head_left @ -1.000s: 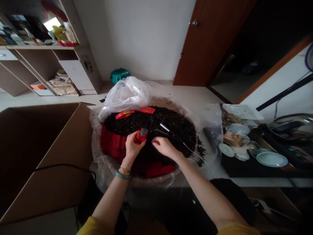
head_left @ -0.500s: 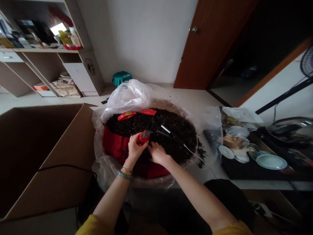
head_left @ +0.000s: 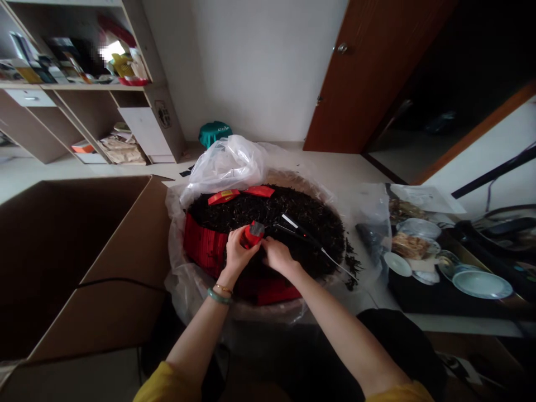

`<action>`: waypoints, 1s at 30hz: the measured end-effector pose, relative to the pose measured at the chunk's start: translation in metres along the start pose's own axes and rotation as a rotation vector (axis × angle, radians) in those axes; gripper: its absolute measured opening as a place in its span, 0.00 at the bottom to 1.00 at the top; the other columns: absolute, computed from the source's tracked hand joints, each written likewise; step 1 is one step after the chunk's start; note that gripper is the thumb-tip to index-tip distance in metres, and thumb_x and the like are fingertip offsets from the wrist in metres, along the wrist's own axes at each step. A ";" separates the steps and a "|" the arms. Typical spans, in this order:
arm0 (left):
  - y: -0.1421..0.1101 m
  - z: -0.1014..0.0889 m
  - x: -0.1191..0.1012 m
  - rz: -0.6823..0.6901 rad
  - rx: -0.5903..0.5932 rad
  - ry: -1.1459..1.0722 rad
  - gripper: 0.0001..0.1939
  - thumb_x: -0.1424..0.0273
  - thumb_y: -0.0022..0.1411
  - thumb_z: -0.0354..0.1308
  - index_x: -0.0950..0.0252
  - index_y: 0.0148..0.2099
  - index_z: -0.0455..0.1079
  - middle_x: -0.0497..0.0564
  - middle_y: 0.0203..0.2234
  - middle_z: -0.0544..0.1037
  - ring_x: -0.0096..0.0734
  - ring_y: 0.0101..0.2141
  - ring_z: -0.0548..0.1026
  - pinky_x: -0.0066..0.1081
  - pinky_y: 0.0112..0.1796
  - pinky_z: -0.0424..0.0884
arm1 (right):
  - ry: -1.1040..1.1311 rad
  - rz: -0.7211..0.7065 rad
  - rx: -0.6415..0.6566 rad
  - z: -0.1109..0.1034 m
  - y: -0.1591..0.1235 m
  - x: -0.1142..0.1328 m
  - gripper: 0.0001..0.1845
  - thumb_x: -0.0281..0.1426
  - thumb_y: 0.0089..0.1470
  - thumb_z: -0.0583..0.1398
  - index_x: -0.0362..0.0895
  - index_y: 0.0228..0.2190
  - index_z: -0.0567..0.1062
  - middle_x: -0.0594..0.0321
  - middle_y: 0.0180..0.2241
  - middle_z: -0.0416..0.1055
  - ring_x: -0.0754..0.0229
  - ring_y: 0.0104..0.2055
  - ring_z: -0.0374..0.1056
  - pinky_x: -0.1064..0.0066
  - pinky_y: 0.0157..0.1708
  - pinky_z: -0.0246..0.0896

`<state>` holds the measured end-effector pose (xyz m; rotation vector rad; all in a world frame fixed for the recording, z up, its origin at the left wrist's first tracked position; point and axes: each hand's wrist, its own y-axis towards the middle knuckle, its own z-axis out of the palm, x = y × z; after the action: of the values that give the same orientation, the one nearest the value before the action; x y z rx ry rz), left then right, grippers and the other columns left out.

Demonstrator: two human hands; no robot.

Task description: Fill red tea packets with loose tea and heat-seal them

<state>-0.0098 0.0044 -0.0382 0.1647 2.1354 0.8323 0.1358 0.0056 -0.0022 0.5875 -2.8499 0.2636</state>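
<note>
My left hand (head_left: 238,251) is wrapped round a small red packet (head_left: 253,234), held upright with its silvery mouth open at the top. Close against the packet's right side is my right hand (head_left: 277,254), its fingers curled together; what they hold, if anything, is hidden. Below both hands spreads a heap of dark dried leaves (head_left: 310,215) in a wide round container lined with clear plastic (head_left: 180,279). Stacked red packets (head_left: 203,243) stand at the heap's left, and more red packets (head_left: 268,293) lie at the front. Two filled-looking red packets (head_left: 224,196) rest on the leaves at the back.
A black tong-like device (head_left: 299,230) with a red light and white cable lies on the leaves. An open cardboard box (head_left: 113,273) stands left. On the right, a low table holds a pale dish (head_left: 481,283) and plastic tubs (head_left: 419,229). Bunched plastic (head_left: 234,162) sits behind.
My right hand has lifted from the leaves to the packet, its fingers going from spread to curled. The left hand still holds the packet. The whole view has shifted slightly.
</note>
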 end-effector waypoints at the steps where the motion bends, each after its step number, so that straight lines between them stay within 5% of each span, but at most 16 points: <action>1: 0.000 0.000 0.000 -0.002 0.001 -0.003 0.24 0.70 0.44 0.68 0.62 0.47 0.69 0.53 0.38 0.77 0.39 0.39 0.74 0.39 0.40 0.73 | 0.067 0.014 -0.044 -0.006 0.001 -0.004 0.22 0.25 0.45 0.61 0.46 0.45 0.71 0.54 0.43 0.71 0.52 0.41 0.70 0.66 0.36 0.65; 11: 0.000 0.002 -0.002 0.012 0.027 0.004 0.25 0.71 0.43 0.68 0.63 0.46 0.69 0.53 0.39 0.77 0.39 0.39 0.73 0.39 0.41 0.72 | 0.590 -0.081 -0.578 -0.068 -0.003 -0.020 0.13 0.28 0.42 0.62 0.46 0.35 0.72 0.63 0.36 0.75 0.56 0.39 0.70 0.66 0.43 0.63; 20: -0.002 0.004 0.000 0.035 0.039 -0.012 0.24 0.69 0.45 0.67 0.62 0.46 0.68 0.53 0.38 0.77 0.39 0.38 0.74 0.40 0.41 0.72 | 0.348 -0.221 -0.328 -0.087 0.000 0.007 0.18 0.18 0.40 0.62 0.45 0.35 0.74 0.62 0.37 0.69 0.60 0.39 0.69 0.67 0.45 0.62; 26: -0.002 0.007 0.001 0.032 0.029 -0.016 0.25 0.68 0.44 0.67 0.62 0.47 0.68 0.53 0.39 0.77 0.41 0.39 0.73 0.41 0.42 0.72 | 0.361 -0.200 -0.400 -0.084 0.005 0.004 0.26 0.20 0.39 0.64 0.46 0.44 0.71 0.61 0.41 0.64 0.59 0.42 0.67 0.64 0.49 0.62; 30: -0.003 0.007 0.002 0.023 0.026 -0.018 0.25 0.68 0.45 0.67 0.62 0.47 0.68 0.53 0.40 0.76 0.41 0.40 0.73 0.41 0.42 0.72 | 0.394 -0.187 -0.413 -0.081 0.009 0.011 0.23 0.19 0.39 0.62 0.45 0.41 0.72 0.62 0.38 0.65 0.61 0.38 0.68 0.67 0.45 0.65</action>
<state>-0.0054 0.0070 -0.0446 0.2098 2.1315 0.8138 0.1370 0.0270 0.0771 0.6257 -2.3521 -0.2151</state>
